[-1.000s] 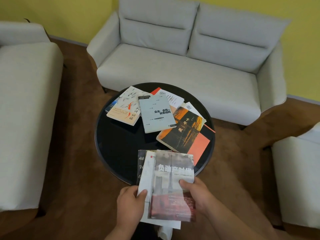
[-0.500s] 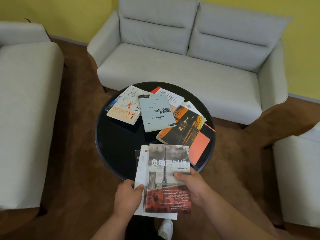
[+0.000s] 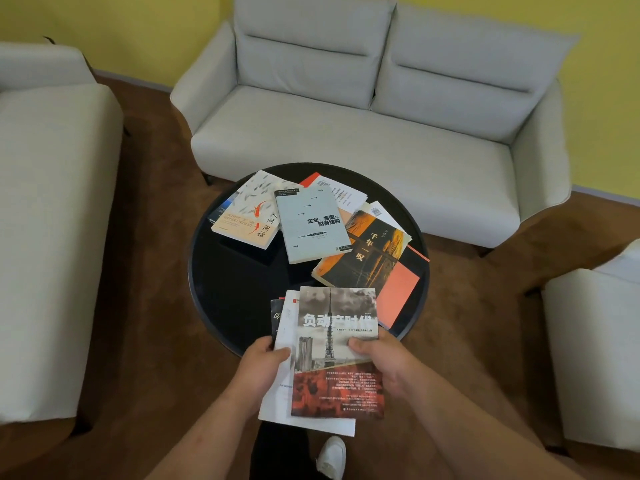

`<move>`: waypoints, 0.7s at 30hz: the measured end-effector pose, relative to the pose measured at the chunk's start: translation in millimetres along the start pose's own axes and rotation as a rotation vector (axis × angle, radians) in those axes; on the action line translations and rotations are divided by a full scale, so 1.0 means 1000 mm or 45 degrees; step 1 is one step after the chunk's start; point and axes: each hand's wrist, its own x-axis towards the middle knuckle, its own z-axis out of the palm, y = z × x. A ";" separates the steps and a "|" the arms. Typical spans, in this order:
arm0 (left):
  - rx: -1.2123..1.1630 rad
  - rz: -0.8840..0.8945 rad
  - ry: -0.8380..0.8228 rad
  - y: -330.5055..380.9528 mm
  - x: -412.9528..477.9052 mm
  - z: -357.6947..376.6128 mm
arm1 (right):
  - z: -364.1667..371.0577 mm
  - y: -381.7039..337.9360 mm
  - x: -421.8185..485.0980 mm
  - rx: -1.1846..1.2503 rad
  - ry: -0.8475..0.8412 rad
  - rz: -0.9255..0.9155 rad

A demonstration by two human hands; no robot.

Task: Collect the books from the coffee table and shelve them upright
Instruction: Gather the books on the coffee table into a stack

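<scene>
Grey-and-red tower-cover book, pale blue book, black table, grey sofa, yellow wall.

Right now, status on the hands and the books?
Left hand, right hand gripping book stack. Other books lie on black coffee table. Nothing obstructing.

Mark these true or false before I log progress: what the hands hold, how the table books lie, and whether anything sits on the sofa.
1. The left hand and right hand both grip one stack of books. True.
2. The fish-cover book lies flat on the round black coffee table. True.
3. The tower-cover book is at the bottom of the stack. False: it is on top.
4. The pale blue book stands upright. False: it lies flat on the table.
5. Books lie on the sofa. False: the sofa seat shows none.
</scene>
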 end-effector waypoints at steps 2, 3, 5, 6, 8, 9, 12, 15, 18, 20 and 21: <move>-0.082 -0.003 -0.022 0.009 0.002 0.002 | -0.002 -0.003 0.003 -0.010 0.006 0.003; -0.120 0.001 -0.054 0.011 0.004 0.001 | -0.002 -0.003 0.005 -0.015 0.002 0.005; -0.165 0.011 -0.138 0.013 0.009 -0.001 | -0.002 -0.004 0.007 -0.023 -0.012 0.010; -0.181 0.017 -0.173 0.013 0.011 -0.003 | -0.002 -0.003 0.008 -0.024 -0.019 0.010; -0.207 0.049 -0.186 0.015 0.013 -0.004 | -0.002 -0.002 0.008 -0.016 -0.033 -0.002; -0.205 0.070 -0.162 0.017 0.015 -0.003 | -0.002 -0.002 0.007 -0.013 -0.044 -0.011; -0.157 0.131 -0.033 0.019 0.020 -0.002 | 0.002 -0.003 0.010 -0.074 -0.058 -0.072; 0.036 0.186 0.086 0.012 0.027 -0.005 | 0.008 -0.007 0.013 -0.195 -0.028 -0.139; 0.186 0.243 0.148 0.010 0.029 -0.009 | 0.011 -0.009 0.015 -0.214 0.030 -0.154; 0.204 0.264 0.172 0.006 0.032 -0.011 | 0.012 -0.009 0.011 -0.213 0.035 -0.161; 0.201 0.263 0.181 0.005 0.033 -0.011 | 0.012 -0.010 0.008 -0.255 0.044 -0.181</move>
